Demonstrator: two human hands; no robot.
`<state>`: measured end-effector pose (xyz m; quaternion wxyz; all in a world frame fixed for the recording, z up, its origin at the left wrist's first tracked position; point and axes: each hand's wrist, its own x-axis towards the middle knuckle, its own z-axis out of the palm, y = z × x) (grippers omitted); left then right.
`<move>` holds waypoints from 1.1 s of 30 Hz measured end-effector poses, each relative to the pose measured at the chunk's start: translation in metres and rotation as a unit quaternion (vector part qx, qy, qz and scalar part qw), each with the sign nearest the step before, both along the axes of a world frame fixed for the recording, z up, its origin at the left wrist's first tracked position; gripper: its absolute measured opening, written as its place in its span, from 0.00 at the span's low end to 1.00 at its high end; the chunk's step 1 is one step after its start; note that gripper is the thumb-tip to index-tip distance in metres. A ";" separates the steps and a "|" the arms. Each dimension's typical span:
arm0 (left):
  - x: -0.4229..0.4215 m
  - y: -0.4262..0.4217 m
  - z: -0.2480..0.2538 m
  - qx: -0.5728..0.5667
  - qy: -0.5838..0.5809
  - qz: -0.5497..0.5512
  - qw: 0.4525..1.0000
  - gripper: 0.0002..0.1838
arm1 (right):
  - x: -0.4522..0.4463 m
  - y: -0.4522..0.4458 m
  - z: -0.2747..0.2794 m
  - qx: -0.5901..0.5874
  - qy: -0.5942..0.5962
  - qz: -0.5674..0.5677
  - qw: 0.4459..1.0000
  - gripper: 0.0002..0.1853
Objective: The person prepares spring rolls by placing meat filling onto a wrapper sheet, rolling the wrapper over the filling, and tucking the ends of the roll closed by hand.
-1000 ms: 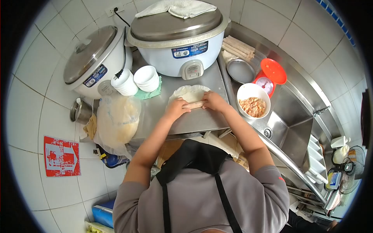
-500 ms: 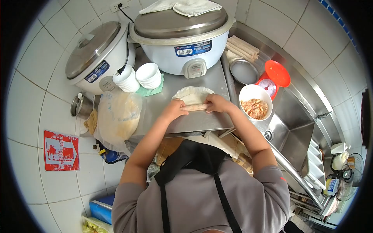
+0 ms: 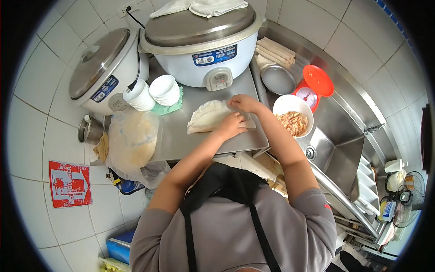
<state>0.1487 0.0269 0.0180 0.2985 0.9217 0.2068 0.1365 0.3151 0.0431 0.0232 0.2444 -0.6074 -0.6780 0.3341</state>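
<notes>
One pale wrapper (image 3: 204, 119) lies near the centre of the frame, flat on the steel bench (image 3: 176, 138), and we've got both hands on it! The left hand (image 3: 233, 125) comes in low, palm down, fingers partly curled over the right part of the wrapper. Just above it, the right hand (image 3: 244, 103) is bent in at the upper right edge, fingertips drawn close together; how firmly either one grips, I cannot tell.

Out to the left now: two stacks of white cups (image 3: 139, 96) by a green cloth (image 3: 174, 108), and below them a bulging plastic bag (image 3: 131, 140). Swing right, and it's a white bowl (image 3: 280, 102) of chunky orange filling (image 3: 293, 123), next to the red scale (image 3: 308, 96), with a round metal pan (image 3: 278, 80) just up and to the left, and pale rolls (image 3: 275, 52) above that. Top of the frame, a big rice cooker (image 3: 181, 63) wears a white towel (image 3: 213, 6) on its lid, a second cooker (image 3: 106, 68) at upper left. Far right, the steel sink (image 3: 337, 158).
</notes>
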 end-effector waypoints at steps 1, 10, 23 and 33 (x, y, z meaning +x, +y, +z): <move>-0.001 0.000 0.002 -0.013 0.003 -0.005 1.000 0.21 | 0.000 0.000 -0.002 0.013 -0.004 0.002 1.000 0.13; -0.056 0.009 0.009 0.032 -0.021 0.031 0.999 0.20 | -0.026 -0.060 0.034 0.015 -0.012 -0.067 0.998 0.13; -0.139 0.031 -0.005 -0.098 -0.079 0.137 0.983 0.14 | -0.049 -0.107 0.004 0.209 -0.034 -0.055 0.976 0.10; -0.136 0.023 0.012 0.059 -0.135 0.143 0.979 0.11 | -0.038 -0.084 0.002 0.171 -0.162 -0.133 0.963 0.07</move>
